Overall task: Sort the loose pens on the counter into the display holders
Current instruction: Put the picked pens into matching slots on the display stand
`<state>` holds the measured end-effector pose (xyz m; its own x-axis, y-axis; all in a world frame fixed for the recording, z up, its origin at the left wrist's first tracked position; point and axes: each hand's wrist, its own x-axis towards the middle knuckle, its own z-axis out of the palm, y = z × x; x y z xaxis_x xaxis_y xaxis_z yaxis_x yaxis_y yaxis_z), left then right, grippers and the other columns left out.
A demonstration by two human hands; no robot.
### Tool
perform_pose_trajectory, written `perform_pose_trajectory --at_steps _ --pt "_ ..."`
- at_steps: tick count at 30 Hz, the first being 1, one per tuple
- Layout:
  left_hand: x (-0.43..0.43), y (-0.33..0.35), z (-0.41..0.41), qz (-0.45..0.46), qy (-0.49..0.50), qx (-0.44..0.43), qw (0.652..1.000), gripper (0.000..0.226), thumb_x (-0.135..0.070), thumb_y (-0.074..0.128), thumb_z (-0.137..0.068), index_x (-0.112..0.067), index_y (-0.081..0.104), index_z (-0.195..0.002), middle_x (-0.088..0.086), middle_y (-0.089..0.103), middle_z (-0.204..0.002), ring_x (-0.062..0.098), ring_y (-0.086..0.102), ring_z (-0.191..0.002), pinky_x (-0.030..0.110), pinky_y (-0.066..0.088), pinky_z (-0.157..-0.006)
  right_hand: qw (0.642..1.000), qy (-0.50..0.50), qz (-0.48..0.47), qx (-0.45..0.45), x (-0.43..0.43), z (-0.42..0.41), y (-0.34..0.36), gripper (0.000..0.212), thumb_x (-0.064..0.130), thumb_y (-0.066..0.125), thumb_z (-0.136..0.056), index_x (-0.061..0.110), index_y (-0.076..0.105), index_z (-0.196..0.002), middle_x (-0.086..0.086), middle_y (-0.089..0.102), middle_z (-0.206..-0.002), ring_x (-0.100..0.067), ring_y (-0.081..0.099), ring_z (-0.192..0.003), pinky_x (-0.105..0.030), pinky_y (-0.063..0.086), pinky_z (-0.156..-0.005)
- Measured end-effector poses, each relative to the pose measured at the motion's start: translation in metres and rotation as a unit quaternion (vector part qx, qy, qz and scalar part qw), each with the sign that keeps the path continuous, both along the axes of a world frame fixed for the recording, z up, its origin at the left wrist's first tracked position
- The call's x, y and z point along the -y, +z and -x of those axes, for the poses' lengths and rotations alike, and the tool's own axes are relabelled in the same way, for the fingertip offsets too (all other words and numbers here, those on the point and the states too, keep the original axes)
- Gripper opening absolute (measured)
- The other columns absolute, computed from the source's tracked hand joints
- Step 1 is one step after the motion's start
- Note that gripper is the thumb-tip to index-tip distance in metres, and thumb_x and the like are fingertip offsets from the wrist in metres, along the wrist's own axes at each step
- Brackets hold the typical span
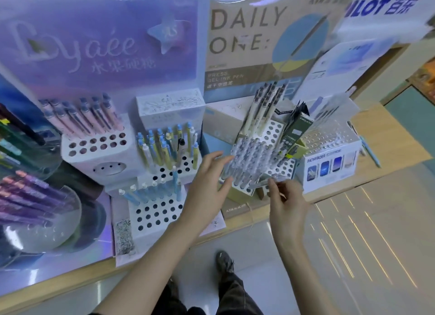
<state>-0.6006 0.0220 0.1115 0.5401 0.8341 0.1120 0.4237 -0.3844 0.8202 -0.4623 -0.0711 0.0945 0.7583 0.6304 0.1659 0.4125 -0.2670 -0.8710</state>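
A bunch of grey-and-clear pens (249, 164) stands tilted in a white holder with round holes (286, 167) at the centre right. My left hand (207, 185) reaches in from the left with fingers straight, and its fingertips and thumb touch the bunch's left side. My right hand (288, 204) is just below the holder and pinches what looks like a clear pen (273, 181) by its fingertips; blur hides the detail. Cream pens (266, 107) stand in the back rows of the same holder.
Left of my hands stand tiered holders with blue and yellow pens (169, 145), pale blue pens (153, 192) and pink pens (87, 119). A Pathfinder box (329, 166) sits at the right, with a loose blue pen (372, 153) beside it. Purple pens (35, 197) fill a clear bowl at far left.
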Motion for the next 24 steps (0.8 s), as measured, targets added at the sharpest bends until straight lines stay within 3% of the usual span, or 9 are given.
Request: perform_pose_trajectory --at_steps 4,8,12,15,19,24 --pt "0.002 -0.001 -0.015 -0.068 -0.017 -0.062 0.996 0.046 -0.008 0.053 -0.095 -0.015 0.046 -0.140 0.004 0.033 -0.151 0.015 0.036 -0.135 0.022 0.032 -0.102 1.000 0.005 -0.009 0.008 -0.002 -0.006 -0.005 0.025 0.016 0.058 -0.094 0.003 0.054 -0.073 0.007 0.049 -0.067 -0.013 0.051 -0.067 -0.016 0.039 -0.061" --pt "0.005 -0.009 -0.016 -0.107 -0.056 -0.116 0.986 0.056 -0.006 0.051 -0.095 -0.014 0.032 -0.147 0.004 0.024 -0.156 0.020 0.027 -0.143 0.035 0.027 -0.115 0.999 0.043 0.021 0.021 0.004 -0.003 -0.011 0.024 0.016 0.058 -0.094 0.004 0.053 -0.075 -0.005 0.058 -0.072 -0.017 0.058 -0.068 -0.027 0.046 -0.063" --pt "0.006 -0.012 -0.018 -0.109 -0.051 -0.113 0.986 0.058 -0.005 0.051 -0.095 -0.014 0.031 -0.148 0.003 0.022 -0.157 0.020 0.027 -0.143 0.034 0.026 -0.114 0.996 0.060 0.021 0.067 -0.002 -0.001 -0.010 0.022 0.010 0.061 -0.092 0.011 0.050 -0.073 -0.006 0.056 -0.070 -0.020 0.056 -0.064 -0.033 0.046 -0.059" --pt "0.008 -0.015 -0.020 -0.112 -0.043 -0.101 0.988 0.059 -0.002 0.054 -0.093 -0.013 0.033 -0.147 0.002 0.023 -0.156 0.019 0.027 -0.142 0.030 0.024 -0.114 0.991 0.085 0.049 0.087 -0.016 0.000 -0.011 0.025 0.007 0.066 -0.088 0.013 0.050 -0.070 -0.005 0.052 -0.066 -0.014 0.047 -0.058 -0.028 0.037 -0.055" --pt "0.011 -0.019 -0.022 -0.106 -0.022 -0.080 0.991 0.060 0.002 0.054 -0.092 -0.014 0.035 -0.146 -0.009 0.017 -0.154 0.008 0.023 -0.140 0.009 0.011 -0.111 0.988 0.101 0.077 0.086 -0.019 -0.005 -0.020 0.017 0.012 0.068 -0.087 0.003 0.062 -0.074 -0.007 0.060 -0.067 -0.024 0.056 -0.064 -0.037 0.046 -0.057" --pt "0.018 -0.025 -0.031 -0.088 0.027 -0.053 0.994 0.058 0.006 0.055 -0.090 -0.013 0.040 -0.143 -0.008 0.023 -0.152 0.005 0.023 -0.140 0.006 0.012 -0.110 0.987 0.123 0.098 0.021 -0.021 -0.017 -0.020 0.018 0.022 0.069 -0.087 0.003 0.068 -0.086 -0.007 0.068 -0.077 -0.020 0.063 -0.073 -0.036 0.051 -0.067"
